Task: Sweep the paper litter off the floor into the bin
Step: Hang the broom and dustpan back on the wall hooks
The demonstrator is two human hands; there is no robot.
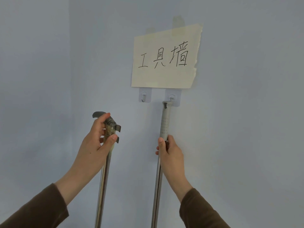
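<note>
Tool pick-up. Landmark: cream paper sign [165, 59] taped to the pale wall. Below it, to the left, the left hand [97, 140] grasps the tape-wrapped top of a steel pole [102, 183], clear of the empty hook [144, 97]. Directly below, the right hand [171, 150] clasps a grey-gripped steel pole [165, 122] at the other hook [171, 98]; lifting straight up should free it. Litter, bin: out of view

Two upright steel poles below the paper sign [166, 58]: left pole [102, 186] tape-wrapped (dark clip on top); right pole [158, 186] grey-gripped, hanging from the hook [171, 98].
</note>
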